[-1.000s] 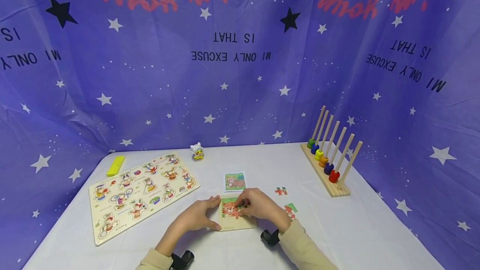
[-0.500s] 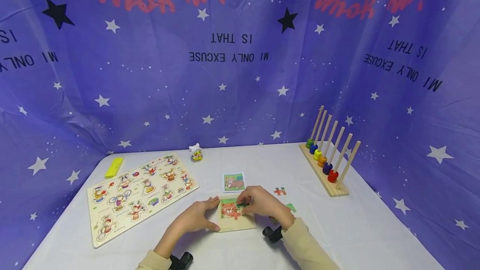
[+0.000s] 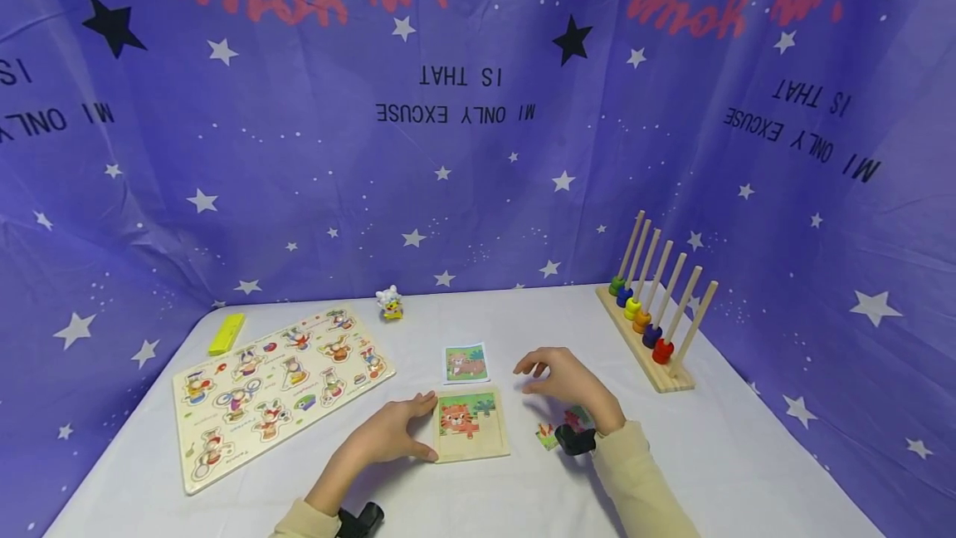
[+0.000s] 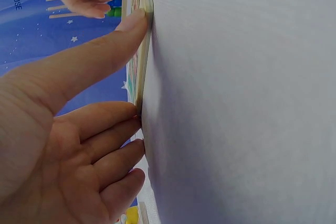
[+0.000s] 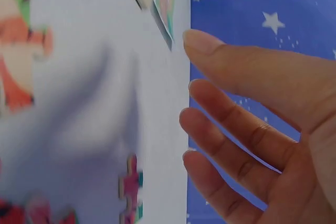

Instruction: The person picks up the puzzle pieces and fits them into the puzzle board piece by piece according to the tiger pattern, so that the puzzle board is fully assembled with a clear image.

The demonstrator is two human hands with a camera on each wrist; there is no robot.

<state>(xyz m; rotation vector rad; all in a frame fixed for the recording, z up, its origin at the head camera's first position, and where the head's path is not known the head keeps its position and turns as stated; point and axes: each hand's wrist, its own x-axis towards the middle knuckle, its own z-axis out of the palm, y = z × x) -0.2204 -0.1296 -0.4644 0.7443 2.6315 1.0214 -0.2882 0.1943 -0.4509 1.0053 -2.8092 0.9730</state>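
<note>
My left hand (image 3: 396, 432) lies along the left edge of a wooden jigsaw tray (image 3: 466, 447), thumb and fingertips touching its rim. In the left wrist view the fingers are fairly straight against the tray edge (image 4: 140, 85). Inside the tray, joined pieces show a tiger face (image 3: 457, 419) and a green piece (image 3: 484, 403) at the upper right; bare wood shows below. My right hand (image 3: 563, 376) hovers right of the tray, holding nothing, fingers loosely bent and apart. Loose jigsaw pieces (image 3: 548, 436) lie under its wrist; another piece (image 5: 131, 187) shows below the fingertips in the right wrist view.
A picture card (image 3: 465, 364) lies just behind the tray. At left are a large peg puzzle board (image 3: 280, 380) and a yellow block (image 3: 226, 334). A small figurine (image 3: 390, 303) stands at the back. A wooden rack with upright pegs and coloured beads (image 3: 646, 339) stands at right.
My right hand has let go of the green jigsaw piece, now in the tray's upper right, and moved right and away from the tray. The left hand has stayed at the edge.
</note>
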